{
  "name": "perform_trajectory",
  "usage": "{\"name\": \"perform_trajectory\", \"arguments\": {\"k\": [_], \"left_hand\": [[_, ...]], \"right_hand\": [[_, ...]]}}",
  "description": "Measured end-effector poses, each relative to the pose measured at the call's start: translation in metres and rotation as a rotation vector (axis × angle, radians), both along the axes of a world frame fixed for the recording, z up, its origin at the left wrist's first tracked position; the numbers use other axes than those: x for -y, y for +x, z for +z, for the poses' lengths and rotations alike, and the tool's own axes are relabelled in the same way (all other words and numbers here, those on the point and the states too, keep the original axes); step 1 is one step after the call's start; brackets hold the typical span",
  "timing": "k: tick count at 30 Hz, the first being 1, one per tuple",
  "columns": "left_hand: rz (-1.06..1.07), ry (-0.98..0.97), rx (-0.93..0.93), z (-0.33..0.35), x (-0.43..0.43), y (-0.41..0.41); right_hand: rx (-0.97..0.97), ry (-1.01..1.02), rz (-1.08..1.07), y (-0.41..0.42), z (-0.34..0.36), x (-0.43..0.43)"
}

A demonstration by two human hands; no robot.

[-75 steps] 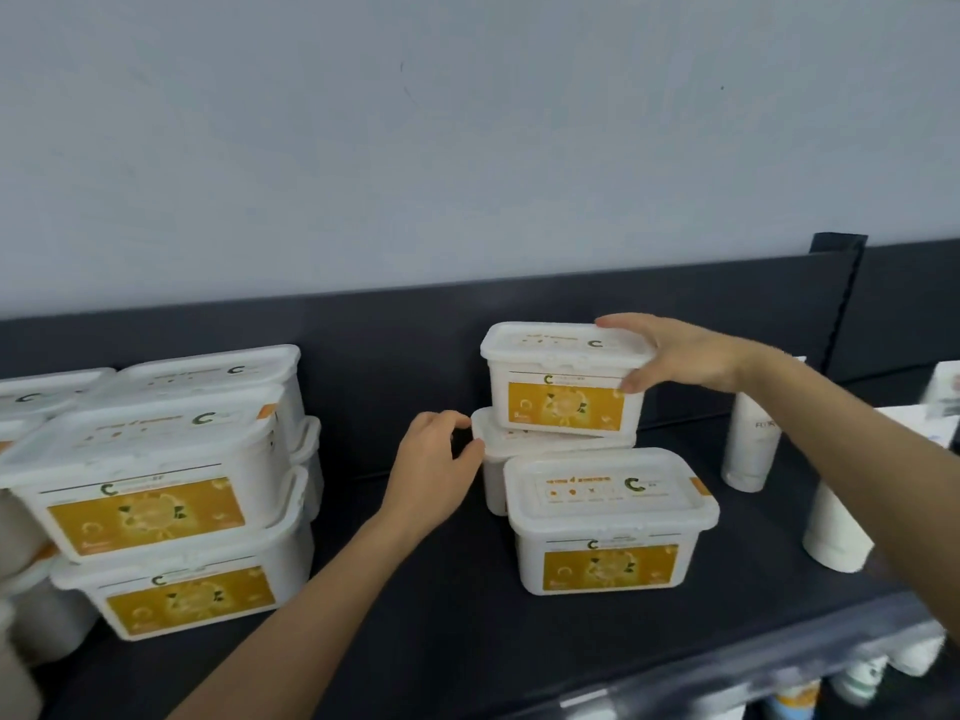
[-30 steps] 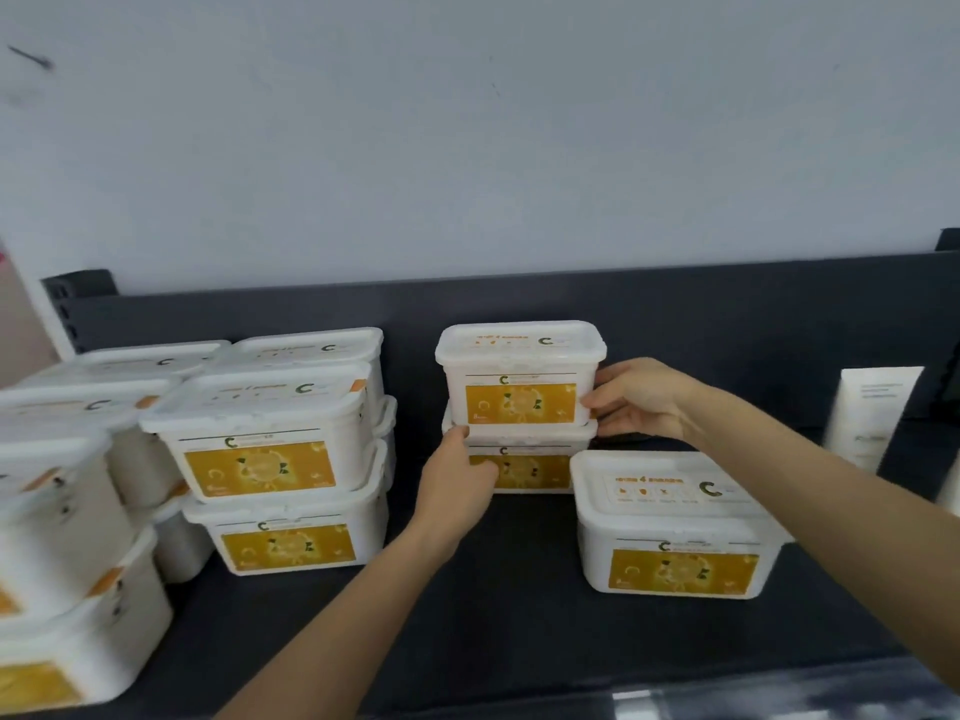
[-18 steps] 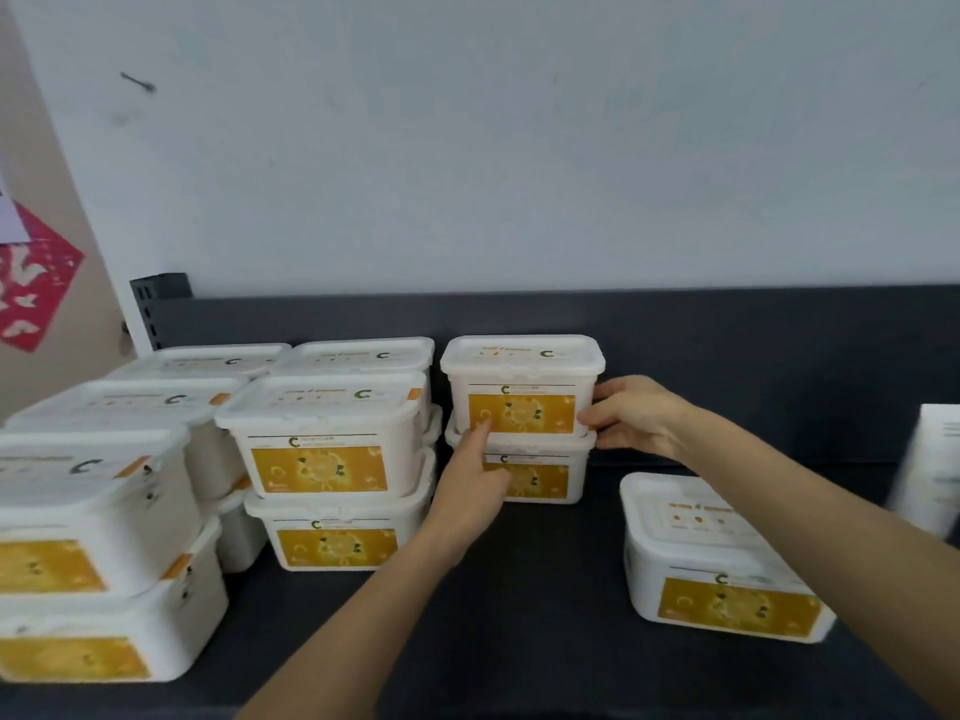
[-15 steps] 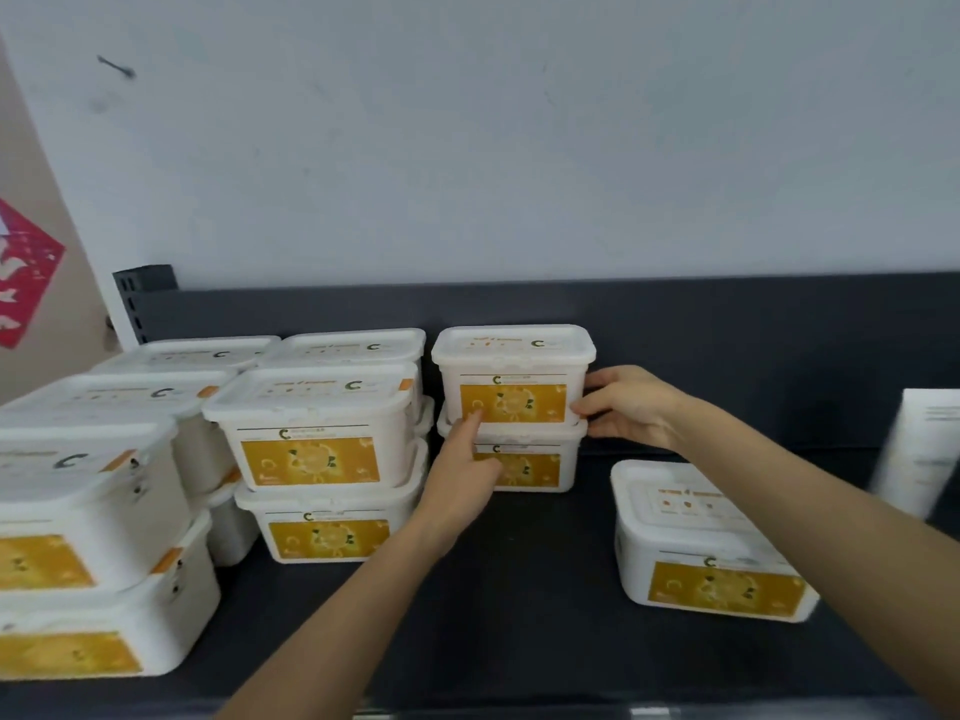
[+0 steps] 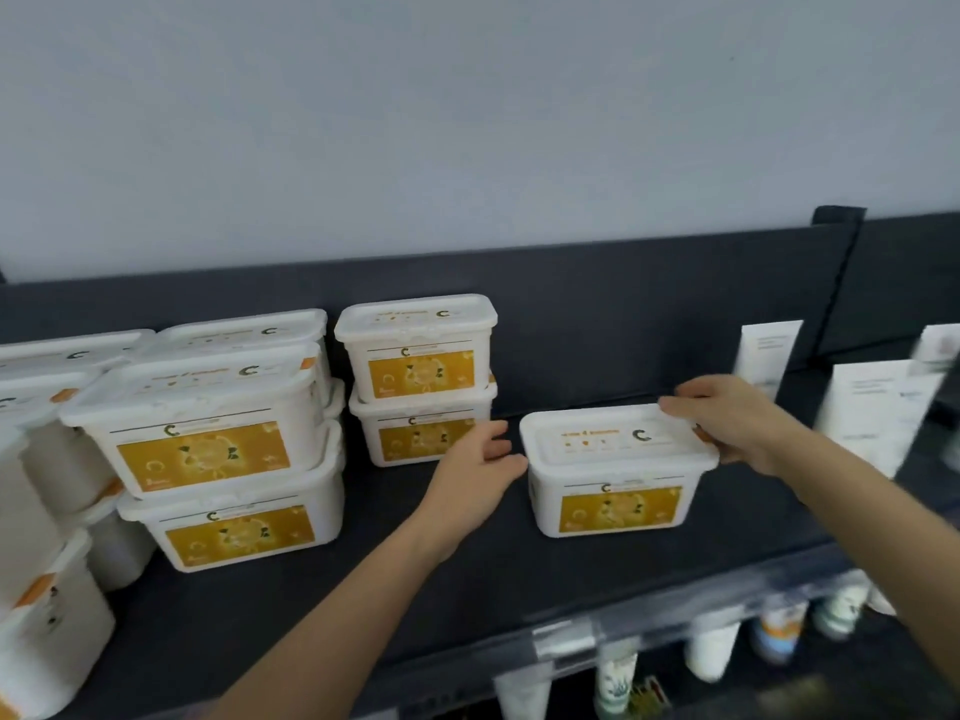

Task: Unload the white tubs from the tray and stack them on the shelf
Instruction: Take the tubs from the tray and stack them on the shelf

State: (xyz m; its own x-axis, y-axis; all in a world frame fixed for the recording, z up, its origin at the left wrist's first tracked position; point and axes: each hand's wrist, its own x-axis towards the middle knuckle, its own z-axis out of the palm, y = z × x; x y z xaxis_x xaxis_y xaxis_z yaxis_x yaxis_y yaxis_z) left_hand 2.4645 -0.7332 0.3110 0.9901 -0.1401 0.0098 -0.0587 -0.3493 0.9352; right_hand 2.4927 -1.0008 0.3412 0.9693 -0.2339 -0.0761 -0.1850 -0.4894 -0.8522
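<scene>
A single white tub [image 5: 613, 459] with a yellow label stands on the dark shelf [image 5: 467, 574], right of centre. My right hand [image 5: 727, 423] grips its right end, fingers curled over the lid's rim. My left hand [image 5: 483, 459] is at the tub's left end with relaxed fingers that reach its side. Behind and to the left, a stack of two tubs [image 5: 421, 356] stands against the shelf's back panel. The tray is out of view.
More stacked tubs [image 5: 208, 433] fill the shelf's left side, right up to the two-tub stack. White tubes [image 5: 769, 356] and cartons [image 5: 878, 407] stand at the right. Further tubes [image 5: 711, 646] sit on the shelf below, past the front edge.
Both hands have left the two-tub stack, which now stands beside the left stacks, and have moved right to the single tub. The view has swung right.
</scene>
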Motion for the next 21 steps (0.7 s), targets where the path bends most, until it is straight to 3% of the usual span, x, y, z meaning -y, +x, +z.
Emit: {"name": "perform_trajectory", "arguments": {"k": [4, 12, 21], "left_hand": [[-0.032, -0.046, 0.004, 0.0, 0.009, -0.004], [0.052, 0.014, 0.068, -0.001, -0.021, -0.011], [0.254, 0.306, 0.167, -0.006, -0.075, -0.009]], "right_hand": [[-0.081, 0.3, -0.017, -0.012, -0.008, 0.003], [-0.056, 0.357, 0.069, 0.001, -0.009, -0.044], [-0.064, 0.438, 0.178, 0.03, -0.012, -0.12]]}}
